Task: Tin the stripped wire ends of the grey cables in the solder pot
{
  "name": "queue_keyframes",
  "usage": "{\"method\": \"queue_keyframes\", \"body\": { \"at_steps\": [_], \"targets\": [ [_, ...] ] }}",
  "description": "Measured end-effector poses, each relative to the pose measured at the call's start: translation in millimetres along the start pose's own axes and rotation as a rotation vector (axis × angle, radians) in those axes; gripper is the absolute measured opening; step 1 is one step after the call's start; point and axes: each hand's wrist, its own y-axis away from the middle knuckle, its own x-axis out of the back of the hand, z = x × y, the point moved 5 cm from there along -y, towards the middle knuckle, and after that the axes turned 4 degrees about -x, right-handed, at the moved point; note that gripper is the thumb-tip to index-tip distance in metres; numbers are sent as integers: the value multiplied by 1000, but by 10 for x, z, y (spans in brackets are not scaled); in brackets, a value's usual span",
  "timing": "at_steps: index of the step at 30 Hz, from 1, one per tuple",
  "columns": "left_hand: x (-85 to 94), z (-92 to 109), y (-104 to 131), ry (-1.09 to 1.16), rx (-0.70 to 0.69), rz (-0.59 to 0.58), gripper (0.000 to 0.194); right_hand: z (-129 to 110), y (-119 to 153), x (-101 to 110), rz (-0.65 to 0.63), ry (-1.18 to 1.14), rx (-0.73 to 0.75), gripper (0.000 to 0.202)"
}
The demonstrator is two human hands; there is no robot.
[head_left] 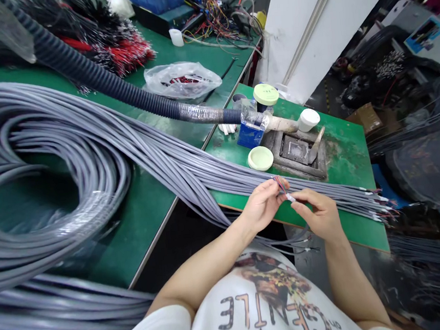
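My left hand (262,205) is closed in a pinch on the thin coloured wires (280,183) of a cable end, red and dark strands among them. Close beside it, my right hand (319,211) pinches the same cable end at a small white sleeve (290,198). The rest of that cable is hidden by my hands. Just beyond my fingers runs a bundle of grey cables (228,169), whose stripped ends (385,207) fan out at the right edge of the green board.
A solder pot (298,150) with a scraper lies past the bundle, near a pale round lid (260,159), a white cup (309,119) and a blue box (250,133). A ribbed hose (120,86) crosses above the table. Coiled grey cables (100,160) fill the left.
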Motion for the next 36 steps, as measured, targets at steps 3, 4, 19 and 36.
{"method": "queue_keyframes", "body": {
  "at_steps": [3,4,19,36],
  "targets": [
    [-48,-11,-5,-10,46,-108,25,-59,55,-64,-83,-1,50,18],
    [-64,-41,-5,-6,82,-133,27,-79,64,-87,-94,4,60,18],
    [20,-68,142,-316,-94,-46,31,-200,-7,174,9,175,70,20],
    [41,-12,162,-538,-89,-76,25,-186,-331,87,32,24,-97,11]
  ]
}}
